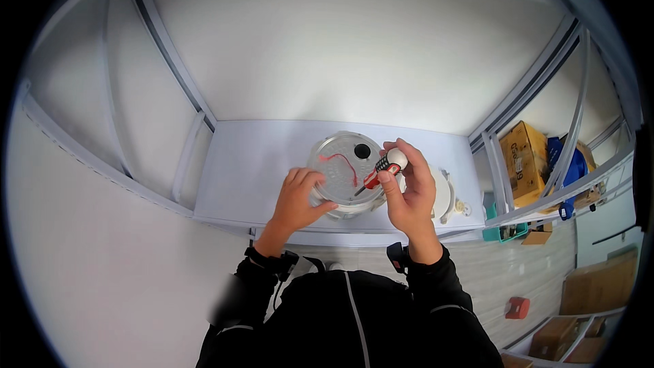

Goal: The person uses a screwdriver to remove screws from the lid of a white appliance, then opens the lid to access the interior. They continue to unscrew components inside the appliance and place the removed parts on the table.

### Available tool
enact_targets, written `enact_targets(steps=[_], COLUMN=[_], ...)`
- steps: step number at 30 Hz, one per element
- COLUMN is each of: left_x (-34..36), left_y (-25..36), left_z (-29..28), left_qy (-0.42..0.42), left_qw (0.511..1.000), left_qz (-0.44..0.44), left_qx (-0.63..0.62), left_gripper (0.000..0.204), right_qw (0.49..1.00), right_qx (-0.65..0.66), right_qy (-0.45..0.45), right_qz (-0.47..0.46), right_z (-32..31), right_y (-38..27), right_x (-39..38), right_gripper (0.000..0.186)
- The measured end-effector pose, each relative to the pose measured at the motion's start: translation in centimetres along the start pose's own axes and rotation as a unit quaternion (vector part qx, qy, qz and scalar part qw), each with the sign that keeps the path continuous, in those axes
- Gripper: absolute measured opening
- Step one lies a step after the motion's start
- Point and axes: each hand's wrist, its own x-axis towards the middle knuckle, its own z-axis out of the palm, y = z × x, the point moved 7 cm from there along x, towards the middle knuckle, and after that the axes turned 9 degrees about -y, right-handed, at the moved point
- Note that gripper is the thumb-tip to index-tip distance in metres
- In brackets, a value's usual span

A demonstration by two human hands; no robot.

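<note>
My right hand [409, 197] grips a screwdriver [381, 173] with a red, black and white handle, its metal shaft pointing down-left over a clear round plastic container [340, 180]. My left hand [296, 201] grips that container's left rim, fingers bent and thumb near the front edge. A red wire [347, 162] lies across the container's top, left of a round black piece [362, 151]. Partly behind my right hand is a white round object [441, 194], with a small cream-coloured piece [462, 208] at its right.
The white table [245, 157] stands between metal frames [197, 105]. At right are cardboard boxes [524, 167], blue items [578, 174], a teal crate [494, 233], a red stool [517, 307] on the floor and shelved boxes [548, 337] at the lower right.
</note>
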Motion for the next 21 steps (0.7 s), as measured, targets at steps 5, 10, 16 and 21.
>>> enact_targets(steps=[5, 10, 16, 21], left_x=[-0.3, -0.6, -0.5, -0.9], left_y=[2.8, 4.6, 4.7, 3.0], left_z=[0.9, 3.3, 4.5, 2.7], left_qy=[0.060, 0.111, 0.084, 0.032], left_qw=[0.991, 0.980, 0.991, 0.994], left_qz=[0.042, 0.041, 0.051, 0.101], left_qx=[0.113, 0.157, 0.093, -0.022], left_gripper=[0.049, 0.054, 0.045, 0.031], right_qw=[1.000, 1.000, 1.000, 0.999], right_qx=[-0.003, -0.009, -0.021, 0.007], right_qy=[0.001, 0.005, 0.006, 0.011], right_qz=[0.004, 0.008, 0.015, 0.031], right_z=[0.1, 0.0, -0.3, -0.4], right_y=[0.0, 0.2, 0.7, 1.1], right_x=[0.1, -0.1, -0.4, -0.5], right_gripper=[0.052, 0.051, 0.053, 0.061])
